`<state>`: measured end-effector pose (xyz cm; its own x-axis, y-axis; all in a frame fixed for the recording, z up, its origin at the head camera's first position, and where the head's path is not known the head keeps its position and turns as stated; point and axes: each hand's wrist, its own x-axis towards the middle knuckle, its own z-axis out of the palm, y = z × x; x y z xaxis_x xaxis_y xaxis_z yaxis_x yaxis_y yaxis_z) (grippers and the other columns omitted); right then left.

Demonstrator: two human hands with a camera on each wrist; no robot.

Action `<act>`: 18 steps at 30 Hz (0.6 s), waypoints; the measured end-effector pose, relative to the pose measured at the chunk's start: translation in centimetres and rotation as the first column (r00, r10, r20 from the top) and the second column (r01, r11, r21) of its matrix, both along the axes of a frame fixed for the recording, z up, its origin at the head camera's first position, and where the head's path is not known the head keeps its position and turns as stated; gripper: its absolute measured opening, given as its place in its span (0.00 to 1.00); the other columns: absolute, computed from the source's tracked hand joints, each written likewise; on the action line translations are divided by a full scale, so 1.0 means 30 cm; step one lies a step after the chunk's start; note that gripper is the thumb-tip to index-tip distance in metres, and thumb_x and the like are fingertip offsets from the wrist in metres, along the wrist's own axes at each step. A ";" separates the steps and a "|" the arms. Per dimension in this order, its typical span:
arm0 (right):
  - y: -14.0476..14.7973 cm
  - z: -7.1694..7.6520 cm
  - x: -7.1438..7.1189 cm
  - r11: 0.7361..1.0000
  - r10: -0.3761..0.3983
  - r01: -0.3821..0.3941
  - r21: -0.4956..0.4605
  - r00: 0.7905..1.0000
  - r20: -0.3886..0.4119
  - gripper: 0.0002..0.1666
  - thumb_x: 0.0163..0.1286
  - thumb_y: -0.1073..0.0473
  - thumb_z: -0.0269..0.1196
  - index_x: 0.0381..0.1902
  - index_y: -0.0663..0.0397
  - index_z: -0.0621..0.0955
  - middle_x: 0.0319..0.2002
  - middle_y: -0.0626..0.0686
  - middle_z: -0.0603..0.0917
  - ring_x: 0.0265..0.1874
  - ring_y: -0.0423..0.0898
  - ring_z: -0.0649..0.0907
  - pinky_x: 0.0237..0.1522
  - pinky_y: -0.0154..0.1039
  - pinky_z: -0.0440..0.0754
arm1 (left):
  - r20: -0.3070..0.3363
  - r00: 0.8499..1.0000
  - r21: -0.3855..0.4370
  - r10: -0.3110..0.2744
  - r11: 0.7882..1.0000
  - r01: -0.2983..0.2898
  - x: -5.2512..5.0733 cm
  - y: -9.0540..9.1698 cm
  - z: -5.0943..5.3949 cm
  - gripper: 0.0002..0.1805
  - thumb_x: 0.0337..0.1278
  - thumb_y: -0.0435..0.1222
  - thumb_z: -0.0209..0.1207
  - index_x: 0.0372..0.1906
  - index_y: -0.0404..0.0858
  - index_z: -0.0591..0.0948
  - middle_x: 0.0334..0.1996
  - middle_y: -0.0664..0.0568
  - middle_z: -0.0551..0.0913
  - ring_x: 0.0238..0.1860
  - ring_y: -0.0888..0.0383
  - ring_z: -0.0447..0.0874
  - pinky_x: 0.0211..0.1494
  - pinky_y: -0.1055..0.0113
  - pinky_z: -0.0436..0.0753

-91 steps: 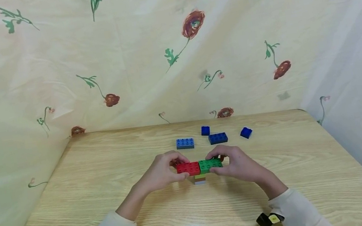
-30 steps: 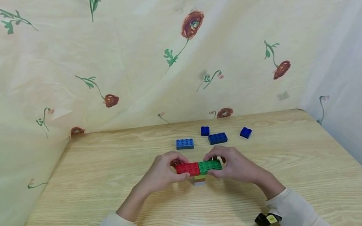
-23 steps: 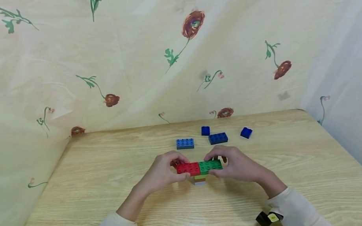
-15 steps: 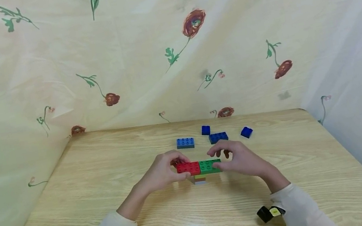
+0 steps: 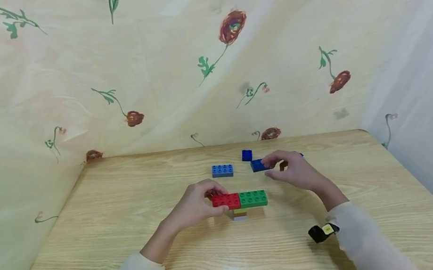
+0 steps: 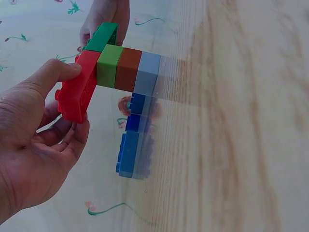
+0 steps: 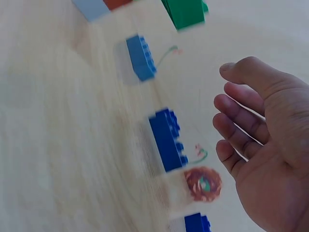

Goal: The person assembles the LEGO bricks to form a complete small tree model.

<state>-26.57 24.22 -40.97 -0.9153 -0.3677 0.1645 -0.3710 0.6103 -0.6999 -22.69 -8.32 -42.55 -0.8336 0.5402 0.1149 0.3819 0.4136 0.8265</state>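
Just below the frame's middle, the left hand pinches a long red plastic brick; the right hand is loosely spread near a long dark-blue plastic brick.

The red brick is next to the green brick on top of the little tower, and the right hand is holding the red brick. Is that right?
Not quite: the left hand is holding the red brick, not the right hand, as the head view shows. It is next to the green brick on top of the little tower.
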 end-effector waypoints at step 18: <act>0.062 -0.082 -0.146 0.989 -0.140 0.145 -0.033 0.983 0.119 0.24 0.75 0.57 0.64 0.65 0.62 0.78 0.58 0.62 0.83 0.59 0.58 0.81 0.64 0.57 0.78 | 0.004 1.000 -0.012 0.013 1.000 -0.013 0.008 0.003 0.005 0.16 0.56 0.35 0.74 0.49 0.46 0.85 0.46 0.57 0.85 0.44 0.58 0.80 0.49 0.61 0.84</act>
